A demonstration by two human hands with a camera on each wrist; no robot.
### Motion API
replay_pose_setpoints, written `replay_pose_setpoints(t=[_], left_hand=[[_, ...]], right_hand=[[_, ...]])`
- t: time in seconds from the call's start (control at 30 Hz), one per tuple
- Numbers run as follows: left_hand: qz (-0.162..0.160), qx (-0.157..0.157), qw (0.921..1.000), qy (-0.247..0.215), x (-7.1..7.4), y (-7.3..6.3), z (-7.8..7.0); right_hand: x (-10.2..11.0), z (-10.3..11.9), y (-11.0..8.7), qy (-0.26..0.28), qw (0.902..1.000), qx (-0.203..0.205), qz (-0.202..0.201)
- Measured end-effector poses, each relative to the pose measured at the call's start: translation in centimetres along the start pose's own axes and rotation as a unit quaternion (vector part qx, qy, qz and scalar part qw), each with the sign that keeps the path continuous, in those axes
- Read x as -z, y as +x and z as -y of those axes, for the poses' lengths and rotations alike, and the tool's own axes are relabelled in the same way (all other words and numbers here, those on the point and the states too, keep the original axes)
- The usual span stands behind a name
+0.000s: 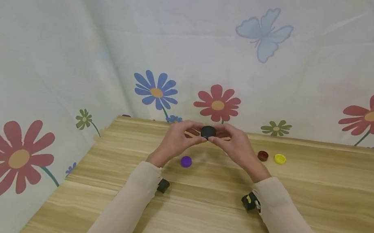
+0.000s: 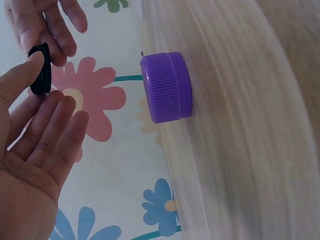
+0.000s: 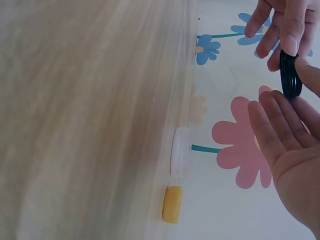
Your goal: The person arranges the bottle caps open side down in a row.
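Note:
My left hand [image 1: 174,141] and right hand [image 1: 239,146] hold a round black cap [image 1: 208,132] between them, above the far part of the table. The left thumb and fingers pinch its left side; those of the right hand pinch the other. Seen edge-on in the right wrist view, the black cap [image 3: 290,75] is thin with a ridged side. A purple bottle cap [image 2: 167,87] with a ribbed side sits on the table, nearest to the left hand, below it in the head view.
On the wood-grain table [image 1: 191,224], a dark red cap [image 1: 263,156] and a yellow cap [image 1: 280,159] lie right of the right hand. A whitish cap [image 3: 180,152] stands near the far edge, mostly hidden by that hand in the head view. Flower-printed cloth [image 1: 190,51] hangs behind.

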State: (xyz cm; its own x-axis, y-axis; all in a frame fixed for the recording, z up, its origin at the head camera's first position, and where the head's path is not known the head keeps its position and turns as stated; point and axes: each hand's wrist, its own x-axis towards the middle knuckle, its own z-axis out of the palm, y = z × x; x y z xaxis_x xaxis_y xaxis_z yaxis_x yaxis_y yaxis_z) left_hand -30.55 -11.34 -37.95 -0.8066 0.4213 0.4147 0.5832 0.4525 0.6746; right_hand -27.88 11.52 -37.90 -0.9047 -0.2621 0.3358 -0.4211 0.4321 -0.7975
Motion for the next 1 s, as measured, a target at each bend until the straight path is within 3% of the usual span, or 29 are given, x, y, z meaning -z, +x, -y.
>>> replay_pose_setpoints(t=[0.23, 1.0], left_hand=[[0.014, -0.002, 0.9999, -0.009, 0.1, -0.1, 0.1], [0.101, 0.045, 0.9939, -0.010, 0.7, -0.3, 1.2]], right_hand=[[0.2, 0.0, 0.1, 0.005, 0.9998, -0.013, 0.016], [-0.3, -0.8, 0.1, 0.002, 0.9967, -0.004, 0.081]])
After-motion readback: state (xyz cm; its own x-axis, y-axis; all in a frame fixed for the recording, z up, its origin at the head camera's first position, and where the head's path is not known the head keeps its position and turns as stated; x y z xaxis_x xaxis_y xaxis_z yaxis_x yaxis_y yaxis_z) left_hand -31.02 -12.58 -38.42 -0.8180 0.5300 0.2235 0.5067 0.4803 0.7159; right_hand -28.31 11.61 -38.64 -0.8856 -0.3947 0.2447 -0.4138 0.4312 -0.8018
